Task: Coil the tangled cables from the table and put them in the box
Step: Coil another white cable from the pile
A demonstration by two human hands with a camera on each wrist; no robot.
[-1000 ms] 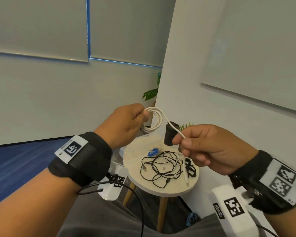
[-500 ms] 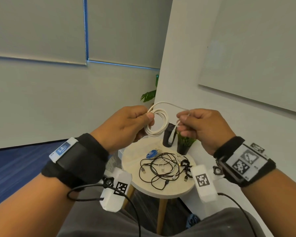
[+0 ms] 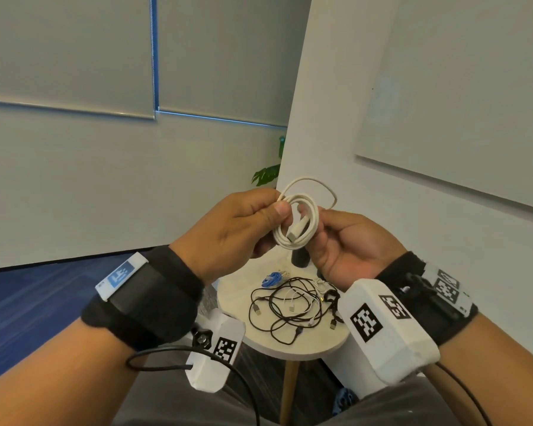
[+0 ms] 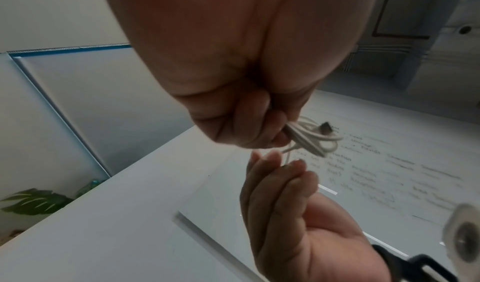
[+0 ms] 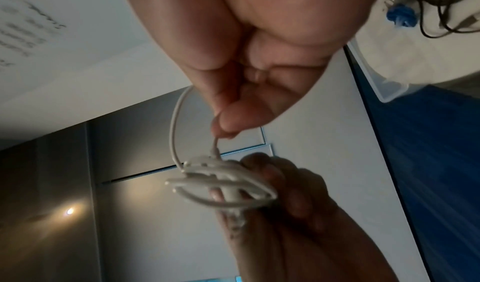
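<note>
A white USB cable (image 3: 313, 224) is wound into a small coil in the air above the table. My left hand (image 3: 278, 208) pinches the coil's left side between thumb and fingers. Palm up, my right hand (image 3: 320, 230) is under and behind the coil. In the right wrist view its fingertips (image 5: 224, 129) pinch the cable's loose strand just above the coil (image 5: 221, 183). One wider loop (image 3: 322, 184) stands above the coil, and a plug (image 3: 296, 232) lies across its middle. The left wrist view shows the coil (image 4: 315, 141) with a plug sticking out.
Below my hands a small round wooden table (image 3: 237, 305) carries a tangle of black and white cables (image 3: 290, 305), a small blue cable bundle (image 3: 273, 278) and a dark cup (image 3: 300, 259). A clear container's corner (image 5: 387, 93) shows beside the table. A white wall stands at the right.
My right hand has turned palm up and come in under the coil, bringing the loose end with it. The coil has gained another turn.
</note>
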